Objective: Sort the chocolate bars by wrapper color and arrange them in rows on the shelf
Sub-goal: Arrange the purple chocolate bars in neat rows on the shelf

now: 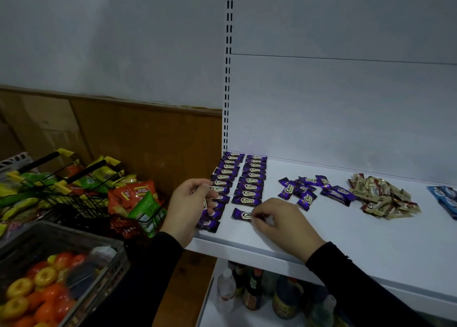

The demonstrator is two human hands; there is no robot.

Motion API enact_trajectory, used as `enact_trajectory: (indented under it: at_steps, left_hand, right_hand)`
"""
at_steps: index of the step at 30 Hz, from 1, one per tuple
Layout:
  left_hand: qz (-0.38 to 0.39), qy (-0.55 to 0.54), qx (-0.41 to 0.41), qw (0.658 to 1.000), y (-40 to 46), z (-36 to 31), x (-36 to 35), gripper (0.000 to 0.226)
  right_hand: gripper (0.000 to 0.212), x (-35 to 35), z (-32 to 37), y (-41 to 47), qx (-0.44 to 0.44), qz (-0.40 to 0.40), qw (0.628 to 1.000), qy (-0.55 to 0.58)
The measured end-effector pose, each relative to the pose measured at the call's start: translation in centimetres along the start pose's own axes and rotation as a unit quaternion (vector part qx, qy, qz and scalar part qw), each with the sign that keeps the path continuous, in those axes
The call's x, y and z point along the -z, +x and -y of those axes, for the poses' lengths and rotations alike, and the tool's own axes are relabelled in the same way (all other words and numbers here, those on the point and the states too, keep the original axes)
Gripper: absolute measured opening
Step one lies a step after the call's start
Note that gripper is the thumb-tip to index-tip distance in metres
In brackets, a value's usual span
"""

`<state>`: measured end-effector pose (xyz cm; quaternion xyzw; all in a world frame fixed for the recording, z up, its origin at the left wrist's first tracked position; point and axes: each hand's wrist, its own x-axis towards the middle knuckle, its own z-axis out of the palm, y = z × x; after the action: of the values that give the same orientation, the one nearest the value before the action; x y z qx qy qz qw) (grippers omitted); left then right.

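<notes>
Right hand: the right hand (279, 221) is pinching the right end of a purple bar (241, 214) between curled fingertips, setting it at the near end of the second purple row (251, 179).
Left hand: the left hand (191, 203) is curling round a few more purple bars, hovering over the first purple row (222, 183).
Key relation: the pinched bar is lying just left of the right hand, its long axis running left-right, matching the rows; the right hand is nearer.
Waiting stock: loose purple bars (309, 190), a gold pile (380, 197) and blue bars (446, 198) are lying beyond and right of the right hand.
Surface: the white shelf (321, 240) is looking flat and smooth.
Room: snack baskets (81, 190) are standing left of the left hand.
</notes>
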<state>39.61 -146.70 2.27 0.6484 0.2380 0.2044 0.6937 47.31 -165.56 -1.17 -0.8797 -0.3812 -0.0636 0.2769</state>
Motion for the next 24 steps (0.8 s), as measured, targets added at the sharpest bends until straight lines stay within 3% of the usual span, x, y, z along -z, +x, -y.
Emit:
enact_trajectory:
  at_steps: [18,24]
  left_hand:
    - [-0.004,0.006,-0.014,1.0,0.6,0.8,1.8,0.016]
    - [0.018,-0.022,-0.012,1.0,0.2,0.6,0.7,0.015]
  right_hand:
    - [0.017,-1.7,0.0,1.5,0.014,-0.035,0.996,-0.08]
    - [0.015,-0.7,1.8,0.5,-0.037,-0.072,0.997,0.022]
